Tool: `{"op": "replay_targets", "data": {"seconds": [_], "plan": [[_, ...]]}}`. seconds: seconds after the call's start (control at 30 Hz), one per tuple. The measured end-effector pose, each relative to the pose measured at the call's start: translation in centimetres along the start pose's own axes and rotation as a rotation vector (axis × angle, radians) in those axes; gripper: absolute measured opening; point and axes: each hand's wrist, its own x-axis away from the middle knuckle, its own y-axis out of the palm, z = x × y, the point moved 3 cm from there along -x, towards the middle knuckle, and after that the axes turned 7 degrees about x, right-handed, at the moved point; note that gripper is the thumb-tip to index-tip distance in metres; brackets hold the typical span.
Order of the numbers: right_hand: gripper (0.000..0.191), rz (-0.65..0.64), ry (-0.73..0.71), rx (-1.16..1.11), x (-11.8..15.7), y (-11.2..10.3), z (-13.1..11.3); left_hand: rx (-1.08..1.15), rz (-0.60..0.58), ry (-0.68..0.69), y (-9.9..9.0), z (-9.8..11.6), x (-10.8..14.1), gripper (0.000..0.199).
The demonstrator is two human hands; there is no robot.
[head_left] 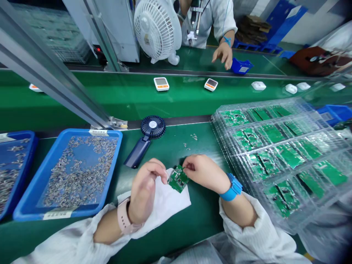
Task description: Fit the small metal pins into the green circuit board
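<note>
A green circuit board is held over a white cloth on the green bench. My left hand has its thumb and fingers closed at the board's left edge. At the upper right edge of the board, my right hand has its fingers curled together; any small part between them is hidden. Beyond my hands, a few small metal pieces lie loose. A blue tray to the left holds many small metal parts.
A dark handheld fan lies behind my left hand. Stacked clear trays of boards stand right. A metal post slants at left. Across the green belt, a person's hand is near a blue bin.
</note>
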Motion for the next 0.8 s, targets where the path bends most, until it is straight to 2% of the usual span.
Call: {"op": "replay_targets", "data": {"seconds": [0.03,0.1,0.17,0.27,0.33,0.4,0.47,0.6,0.7,0.8], "plan": [[0.015,0.036,0.023,0.01,-0.2,0.0,0.3,-0.085,-0.106,-0.008,0.5,0.5,0.1,0.025],[0.013,0.085,0.058,-0.003,-0.4,-0.3,1.0,-0.349,-0.403,-0.019,1.7,1.0,0.3,0.019],[0.011,0.11,0.077,-0.031,-0.4,-0.9,1.6,-0.65,-0.652,0.036,2.3,0.6,0.3,0.016],[0.01,0.201,0.092,-0.105,0.1,-2.1,2.4,-0.93,-0.849,0.157,2.3,-1.2,0.1,0.018],[0.009,0.355,0.129,-0.182,0.7,-3.2,2.7,-1.056,-0.913,0.208,2.0,-2.6,0.1,0.026],[0.009,0.493,0.166,-0.266,1.4,-4.1,2.9,-1.182,-0.924,0.26,1.7,-3.4,0.2,0.043],[0.009,0.564,0.176,-0.319,2.0,-4.8,2.8,-1.251,-0.931,0.3,1.7,-3.8,0.5,0.062],[0.004,0.601,0.132,-0.325,2.4,-5.4,2.3,-1.238,-0.969,0.235,1.9,-4.0,0.8,0.084],[0.003,0.555,0.103,-0.403,2.4,-5.3,2.2,-1.188,-0.96,0.164,1.9,-3.8,0.6,0.086],[0.005,0.513,0.1,-0.556,2.2,-4.9,2.3,-0.964,-0.972,0.122,1.7,-2.9,0.2,0.076]]}}
